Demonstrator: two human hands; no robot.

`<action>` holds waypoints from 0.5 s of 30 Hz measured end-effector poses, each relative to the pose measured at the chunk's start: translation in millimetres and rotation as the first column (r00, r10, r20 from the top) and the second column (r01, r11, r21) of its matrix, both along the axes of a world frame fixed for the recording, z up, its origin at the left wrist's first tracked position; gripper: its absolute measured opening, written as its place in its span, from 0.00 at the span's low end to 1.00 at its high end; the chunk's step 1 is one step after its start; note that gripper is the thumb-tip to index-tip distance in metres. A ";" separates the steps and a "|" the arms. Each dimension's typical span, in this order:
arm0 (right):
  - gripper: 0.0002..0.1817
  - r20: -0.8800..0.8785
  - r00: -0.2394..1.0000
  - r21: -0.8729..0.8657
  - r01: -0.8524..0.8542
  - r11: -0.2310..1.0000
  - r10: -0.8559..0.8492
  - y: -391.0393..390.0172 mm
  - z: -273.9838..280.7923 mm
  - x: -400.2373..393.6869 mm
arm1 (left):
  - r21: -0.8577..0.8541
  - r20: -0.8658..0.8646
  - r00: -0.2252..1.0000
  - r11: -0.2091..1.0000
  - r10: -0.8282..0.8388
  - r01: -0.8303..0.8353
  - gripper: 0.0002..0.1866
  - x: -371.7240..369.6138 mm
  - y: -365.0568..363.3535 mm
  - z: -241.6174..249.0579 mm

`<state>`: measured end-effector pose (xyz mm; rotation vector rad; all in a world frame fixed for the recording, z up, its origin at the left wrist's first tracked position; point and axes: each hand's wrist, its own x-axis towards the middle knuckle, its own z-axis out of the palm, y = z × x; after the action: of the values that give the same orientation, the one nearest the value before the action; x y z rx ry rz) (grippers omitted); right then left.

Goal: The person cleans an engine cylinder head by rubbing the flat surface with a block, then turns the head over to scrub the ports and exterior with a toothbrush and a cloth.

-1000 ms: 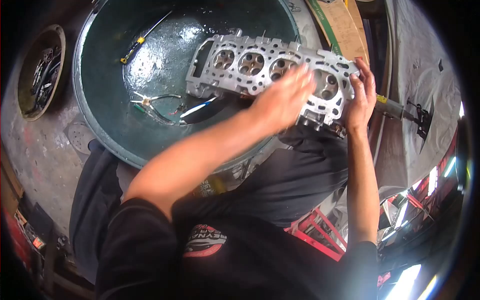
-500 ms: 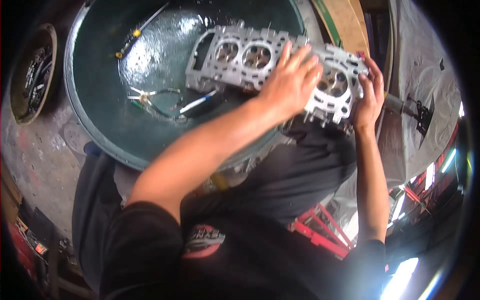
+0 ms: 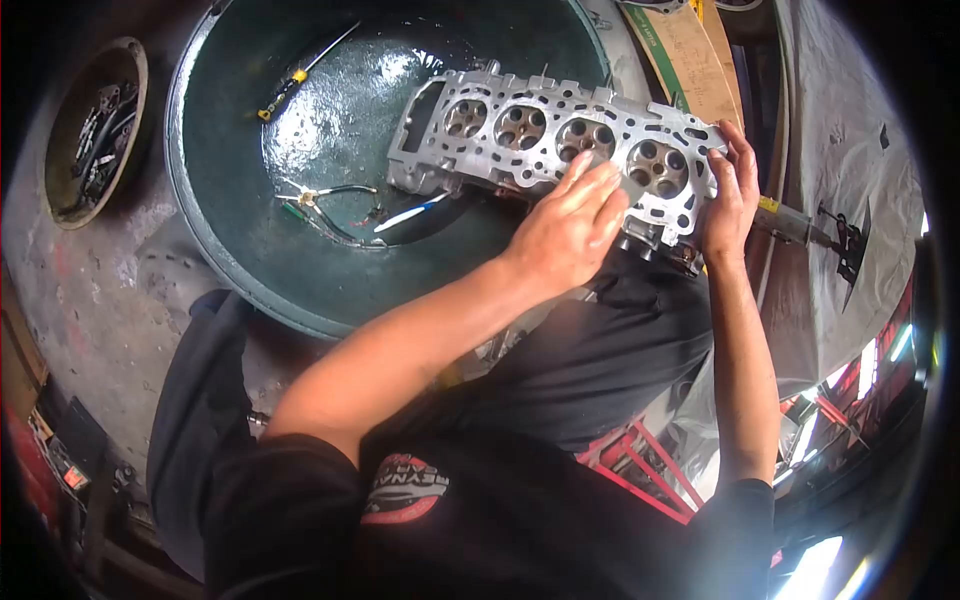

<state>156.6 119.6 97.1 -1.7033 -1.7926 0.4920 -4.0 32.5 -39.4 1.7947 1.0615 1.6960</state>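
A metal cylinder head (image 3: 545,165) lies tilted across the right side of a round dark green basin, its flat face with four-hole round chambers turned up. My left hand (image 3: 575,220) presses a small grey flat piece (image 3: 632,190) against this face near the third chamber, fingers close together; the piece is partly hidden. My right hand (image 3: 732,195) grips the right end of the cylinder head, fingers over its edge.
Inside the basin (image 3: 225,270) are a yellow-handled screwdriver (image 3: 298,77), pliers (image 3: 312,200) and a white-blue pen-like tool (image 3: 410,213). A bowl of dark parts (image 3: 135,75) stands at left. Cardboard (image 3: 690,55) and a grey sheet (image 3: 820,110) are at right.
My left hand has moved down and slightly left over the cylinder head, uncovering the third chamber. The view has shifted, so the basin and tools appear further right. My right hand keeps its grip.
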 end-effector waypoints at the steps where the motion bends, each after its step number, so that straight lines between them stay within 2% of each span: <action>1: 0.23 0.025 1.000 0.001 0.004 1.000 -0.004 -1.4 -0.2 1.8 | -0.004 0.090 0.995 0.999 0.036 -0.036 0.14 13.7 10.1 -1.4; 3: 0.23 0.040 0.999 -0.006 0.003 1.000 -0.003 -2.4 1.7 1.0 | -0.117 0.190 0.980 0.992 0.061 -0.040 0.15 25.0 30.3 5.9; 4: 0.23 0.141 0.990 0.005 -0.016 1.000 0.015 -5.2 5.4 -1.7 | -0.090 0.099 0.969 0.972 0.227 -0.218 0.14 36.0 21.0 8.6; 5: 0.23 0.051 0.999 0.011 0.003 1.000 -0.004 -7.0 1.8 -4.3 | -0.102 0.097 0.972 0.973 0.215 -0.205 0.14 38.8 6.1 5.5; 7: 0.23 -0.010 1.000 0.006 0.007 1.000 -0.007 -2.3 -4.1 4.1 | -0.220 0.181 0.959 0.959 0.220 -0.179 0.12 23.8 -23.9 -12.4; 9: 0.24 -0.006 0.999 0.010 0.038 0.999 -0.037 -4.9 -2.1 -5.8 | -0.488 -0.060 0.970 0.841 0.235 -0.234 0.11 -27.6 -20.2 -45.8; 12: 0.24 -0.005 0.999 0.011 0.048 0.999 -0.048 -4.9 0.1 -6.1 | -0.601 -0.142 0.953 0.742 0.267 -0.297 0.11 -38.3 -16.7 -76.2; 14: 0.24 -0.027 0.998 0.010 0.051 0.999 -0.051 -5.5 -3.6 -1.6 | -0.549 0.156 0.961 0.829 0.227 -0.107 0.12 -7.0 -28.1 -18.8; 15: 0.24 -0.033 0.998 0.012 0.051 0.999 -0.051 -5.9 -3.2 -0.6 | -0.318 0.101 0.974 0.934 0.202 -0.161 0.12 0.5 -33.0 -6.2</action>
<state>156.0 113.7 93.9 -1.7177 -1.7212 0.4829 -3.5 -0.5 -45.5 1.4055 1.3832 1.6195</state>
